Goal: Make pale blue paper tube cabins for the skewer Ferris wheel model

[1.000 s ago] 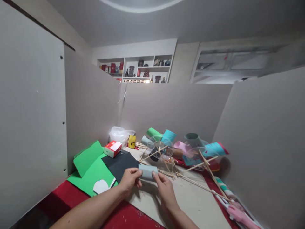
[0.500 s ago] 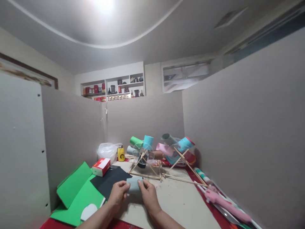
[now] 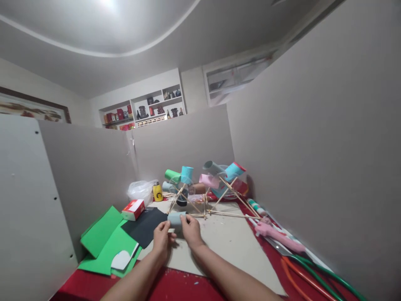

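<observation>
A small grey-blue piece of paper (image 3: pixel 176 219), curled into a tube shape, is held between my two hands above the board. My right hand (image 3: pixel 191 232) grips its right end, thumb in front and fingers behind. At the lower left edge, my left hand (image 3: pixel 162 239) has its fingertips pinched on the paper. A small pale strip (image 3: pixel 171 230) shows beside the left fingers; whether it belongs to the paper I cannot tell. Beyond the hands stand two stick-framed wheels carrying coloured paper tubes, among them a light blue tube (image 3: pixel 187 174) and a pink tube (image 3: pixel 209 180).
Black paper (image 3: pixel 144 228) and green sheets (image 3: pixel 106 244) lie on the left, near a red-and-white box (image 3: pixel 133 209). A yellow can (image 3: pixel 158 192) stands behind. On the right lie a pink glue gun (image 3: pixel 280 238) and scissors (image 3: pixel 278 247). A beige board (image 3: pixel 232 255) covers the red tabletop.
The paper has gone from nearly flat to curled in my hands. My left hand has shifted to its lower edge. The camera view has turned and tilted slightly.
</observation>
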`<move>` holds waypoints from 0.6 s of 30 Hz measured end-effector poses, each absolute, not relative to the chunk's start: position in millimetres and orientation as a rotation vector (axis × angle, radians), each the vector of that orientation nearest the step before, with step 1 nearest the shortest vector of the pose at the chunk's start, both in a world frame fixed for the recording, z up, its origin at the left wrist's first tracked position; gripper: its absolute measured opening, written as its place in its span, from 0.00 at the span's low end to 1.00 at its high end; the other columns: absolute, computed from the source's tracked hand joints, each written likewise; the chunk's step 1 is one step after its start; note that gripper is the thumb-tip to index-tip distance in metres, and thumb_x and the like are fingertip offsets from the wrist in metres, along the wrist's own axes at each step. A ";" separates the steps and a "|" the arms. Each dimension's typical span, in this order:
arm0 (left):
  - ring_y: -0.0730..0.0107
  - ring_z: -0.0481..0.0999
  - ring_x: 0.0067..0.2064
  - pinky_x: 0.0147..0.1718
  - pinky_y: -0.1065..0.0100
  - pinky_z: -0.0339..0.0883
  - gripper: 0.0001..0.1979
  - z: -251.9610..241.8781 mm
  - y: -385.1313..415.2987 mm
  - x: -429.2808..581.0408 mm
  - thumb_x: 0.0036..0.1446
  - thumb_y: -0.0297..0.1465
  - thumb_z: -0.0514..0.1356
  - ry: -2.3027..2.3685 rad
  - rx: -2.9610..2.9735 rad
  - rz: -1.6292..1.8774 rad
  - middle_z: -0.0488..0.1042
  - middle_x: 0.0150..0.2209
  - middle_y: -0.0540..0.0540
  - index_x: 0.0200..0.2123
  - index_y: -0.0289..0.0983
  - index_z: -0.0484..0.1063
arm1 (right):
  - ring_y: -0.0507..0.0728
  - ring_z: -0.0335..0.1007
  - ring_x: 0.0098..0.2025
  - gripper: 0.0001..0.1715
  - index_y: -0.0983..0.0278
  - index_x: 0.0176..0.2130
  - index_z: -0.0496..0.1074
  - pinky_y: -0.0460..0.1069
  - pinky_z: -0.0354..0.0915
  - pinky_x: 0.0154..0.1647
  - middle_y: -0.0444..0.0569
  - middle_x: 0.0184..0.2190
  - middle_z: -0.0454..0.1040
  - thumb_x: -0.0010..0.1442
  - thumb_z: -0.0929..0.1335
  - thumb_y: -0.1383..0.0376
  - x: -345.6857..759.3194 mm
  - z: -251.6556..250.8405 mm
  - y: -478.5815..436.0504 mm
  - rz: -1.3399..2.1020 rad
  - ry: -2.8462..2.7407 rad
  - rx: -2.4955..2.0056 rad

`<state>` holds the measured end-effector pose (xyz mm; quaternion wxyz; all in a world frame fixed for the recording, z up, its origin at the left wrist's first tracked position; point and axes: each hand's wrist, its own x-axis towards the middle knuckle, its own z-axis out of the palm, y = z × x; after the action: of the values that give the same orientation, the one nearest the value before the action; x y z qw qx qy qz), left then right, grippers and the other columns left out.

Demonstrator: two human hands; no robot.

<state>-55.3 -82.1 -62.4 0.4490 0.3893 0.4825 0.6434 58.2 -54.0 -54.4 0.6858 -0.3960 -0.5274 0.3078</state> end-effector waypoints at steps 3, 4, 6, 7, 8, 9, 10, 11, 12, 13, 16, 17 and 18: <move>0.76 0.69 0.17 0.14 0.76 0.57 0.30 -65.2 -85.4 -56.1 0.41 0.49 0.68 1.176 1.017 1.629 0.72 0.24 0.49 0.40 0.33 0.69 | 0.55 0.56 0.24 0.22 0.64 0.17 0.67 0.49 0.54 0.27 0.43 0.15 0.63 0.48 0.64 0.49 57.1 -58.3 -53.6 0.727 -1.180 -0.888; 0.76 0.69 0.17 0.14 0.76 0.57 0.30 -64.9 -86.1 -57.6 0.40 0.49 0.69 1.169 1.026 1.639 0.72 0.24 0.49 0.39 0.32 0.69 | 0.55 0.57 0.24 0.23 0.64 0.18 0.68 0.49 0.55 0.28 0.44 0.16 0.64 0.48 0.64 0.49 56.4 -59.3 -53.7 0.741 -1.180 -0.885; 0.76 0.69 0.18 0.15 0.76 0.58 0.30 -62.5 -86.8 -61.5 0.39 0.49 0.69 1.153 1.036 1.650 0.71 0.22 0.49 0.37 0.31 0.70 | 0.56 0.58 0.25 0.23 0.65 0.19 0.70 0.49 0.56 0.28 0.45 0.17 0.66 0.48 0.65 0.49 55.1 -59.9 -54.4 0.763 -1.184 -0.874; 0.76 0.69 0.18 0.15 0.76 0.59 0.29 -60.6 -86.8 -63.7 0.39 0.48 0.69 1.141 1.038 1.651 0.70 0.21 0.50 0.35 0.31 0.70 | 0.56 0.58 0.25 0.23 0.66 0.20 0.71 0.49 0.56 0.28 0.45 0.17 0.66 0.48 0.65 0.49 54.7 -59.4 -54.9 0.770 -1.188 -0.868; 0.76 0.69 0.18 0.15 0.76 0.59 0.28 -58.4 -86.7 -65.7 0.39 0.48 0.69 1.127 1.039 1.650 0.70 0.20 0.50 0.34 0.30 0.70 | 0.56 0.59 0.25 0.24 0.66 0.20 0.71 0.49 0.57 0.28 0.45 0.17 0.66 0.48 0.65 0.49 54.5 -58.5 -55.6 0.774 -1.192 -0.863; 0.77 0.69 0.18 0.16 0.76 0.59 0.28 -56.1 -86.6 -67.5 0.39 0.47 0.70 1.110 1.038 1.647 0.69 0.20 0.51 0.34 0.30 0.70 | 0.56 0.59 0.25 0.24 0.66 0.21 0.72 0.49 0.57 0.28 0.45 0.17 0.67 0.48 0.65 0.49 54.5 -57.3 -56.3 0.775 -1.195 -0.858; 0.77 0.69 0.18 0.16 0.77 0.60 0.27 -53.9 -86.5 -69.1 0.39 0.46 0.70 1.093 1.033 1.641 0.69 0.19 0.52 0.33 0.30 0.70 | 0.56 0.59 0.25 0.24 0.67 0.21 0.72 0.49 0.57 0.28 0.45 0.17 0.67 0.48 0.65 0.49 54.6 -56.0 -57.0 0.774 -1.198 -0.854; 0.78 0.69 0.18 0.16 0.77 0.60 0.26 -51.8 -86.6 -70.3 0.39 0.45 0.70 1.076 1.025 1.632 0.68 0.19 0.52 0.33 0.31 0.69 | 0.55 0.59 0.25 0.24 0.67 0.21 0.72 0.49 0.57 0.28 0.45 0.17 0.67 0.48 0.65 0.49 54.9 -54.6 -57.5 0.770 -1.199 -0.853; 0.78 0.69 0.18 0.16 0.77 0.60 0.25 -49.9 -86.8 -71.2 0.39 0.44 0.70 1.061 1.016 1.620 0.68 0.19 0.53 0.33 0.31 0.69 | 0.55 0.59 0.25 0.23 0.67 0.21 0.72 0.49 0.57 0.29 0.45 0.18 0.67 0.48 0.65 0.49 55.3 -53.5 -57.8 0.766 -1.198 -0.854; 0.78 0.69 0.18 0.16 0.78 0.60 0.24 -48.1 -87.1 -71.7 0.40 0.43 0.71 1.046 1.005 1.602 0.68 0.20 0.53 0.32 0.32 0.69 | 0.55 0.59 0.26 0.23 0.67 0.21 0.71 0.48 0.57 0.29 0.44 0.18 0.67 0.48 0.65 0.49 55.9 -52.7 -57.9 0.760 -1.194 -0.860; 0.78 0.71 0.19 0.16 0.78 0.61 0.20 -43.6 -88.1 -71.7 0.41 0.39 0.70 1.011 0.965 1.549 0.69 0.22 0.53 0.31 0.32 0.68 | 0.54 0.58 0.26 0.21 0.65 0.20 0.69 0.48 0.56 0.29 0.43 0.18 0.64 0.48 0.65 0.50 58.0 -53.0 -56.2 0.759 -1.177 -0.892; 0.78 0.72 0.20 0.16 0.78 0.62 0.19 -42.5 -88.0 -71.3 0.42 0.38 0.70 1.001 0.951 1.531 0.70 0.23 0.53 0.31 0.33 0.68 | 0.54 0.58 0.27 0.21 0.65 0.20 0.69 0.48 0.56 0.30 0.42 0.18 0.64 0.48 0.65 0.51 58.8 -53.9 -55.2 0.770 -1.179 -0.900; 0.77 0.72 0.20 0.16 0.78 0.62 0.18 -41.5 -87.7 -70.7 0.43 0.37 0.70 0.995 0.933 1.516 0.70 0.24 0.53 0.32 0.33 0.67 | 0.54 0.58 0.27 0.20 0.65 0.20 0.69 0.48 0.56 0.31 0.42 0.19 0.64 0.49 0.66 0.51 59.6 -55.0 -54.1 0.780 -1.180 -0.907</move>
<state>-70.7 -87.7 -41.5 0.5237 0.3899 0.4156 0.6333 59.6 -54.1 -55.0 0.6674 -0.4020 -0.5230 0.3456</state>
